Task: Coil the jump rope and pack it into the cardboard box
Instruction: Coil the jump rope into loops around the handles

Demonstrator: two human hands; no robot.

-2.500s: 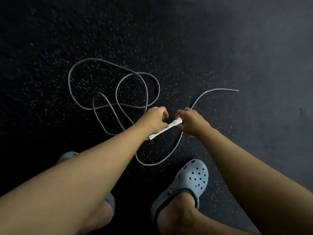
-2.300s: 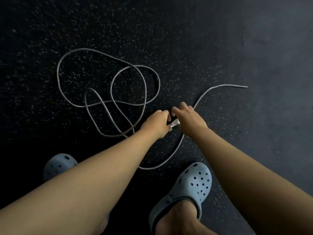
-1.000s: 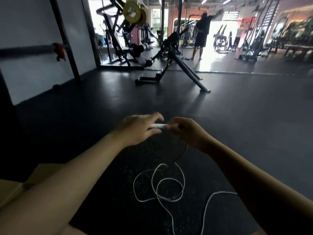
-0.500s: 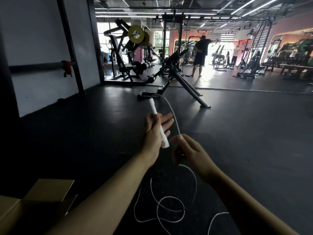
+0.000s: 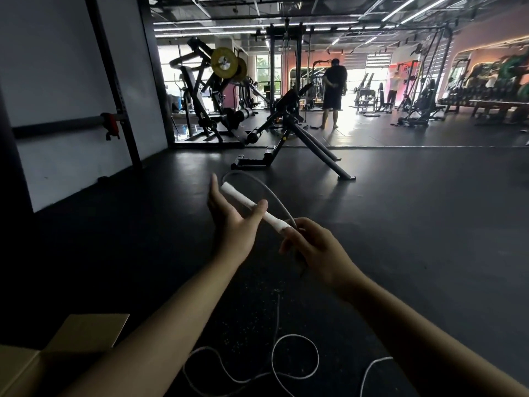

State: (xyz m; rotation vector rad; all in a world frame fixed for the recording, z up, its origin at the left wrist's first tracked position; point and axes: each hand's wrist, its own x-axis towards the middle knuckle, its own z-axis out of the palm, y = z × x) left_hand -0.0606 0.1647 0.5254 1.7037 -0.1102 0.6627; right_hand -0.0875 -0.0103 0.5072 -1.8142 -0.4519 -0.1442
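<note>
A white handle (image 5: 252, 205) of the jump rope (image 5: 274, 365) is seen at the centre of the frame, lying slantwise from upper left to lower right across the palm of the left hand (image 5: 233, 222). That hand is held wide, palm up, with its fingers straight and its thumb raised; the handle is rested on it, not clasped. The lower end of the handle is pinched by the curled fingers of the right hand (image 5: 312, 247), just to the right of and below the left one. From the upper end of the handle the pale cord is arched over to the right and brought down into the right hand, so that a loop is formed above both hands. Below the right hand a dim length of cord is seen dropping to the floor (image 5: 429, 224), where the rest of the rope is spread in loose loops at the bottom centre of the frame, between the two forearms. The cardboard box (image 5: 37, 365) is found at the lower left corner, with one flap raised and its inside dark, partly hidden by the left forearm; nothing of the rope is seen in it. In the upper half of the frame a black exercise bench (image 5: 289, 133) is stood on the dark floor, and behind it a person in dark clothes (image 5: 333, 96) is seen from the back among gym machines.
</note>
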